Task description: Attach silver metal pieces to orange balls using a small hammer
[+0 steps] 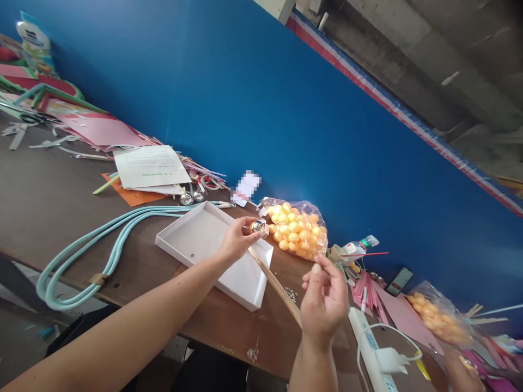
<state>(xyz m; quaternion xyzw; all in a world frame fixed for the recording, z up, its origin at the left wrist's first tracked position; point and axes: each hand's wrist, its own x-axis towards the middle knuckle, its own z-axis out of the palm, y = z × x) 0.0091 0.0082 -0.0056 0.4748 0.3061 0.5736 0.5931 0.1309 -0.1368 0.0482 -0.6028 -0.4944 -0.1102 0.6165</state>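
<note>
My left hand [237, 239] pinches a shiny silver ball [257, 226], perhaps a bell, above the right part of a shallow white box lid [192, 239]. My right hand [324, 291] is raised to the right of it, thumb and forefinger brought together; whatever they may hold is too small to make out. Between the two hands runs a thin wooden strip [278, 286], its lower end hidden behind the right hand. Just beyond the left hand lies a clear bag of yellow-orange balls [296, 228].
Light-blue cords [118, 239] loop over the table's left side. Papers [151, 166] and two silver balls [192, 197] lie behind. A power strip [370, 348] with a white charger is at right. Another bag of balls [439, 316] sits near another person's hand [461, 370].
</note>
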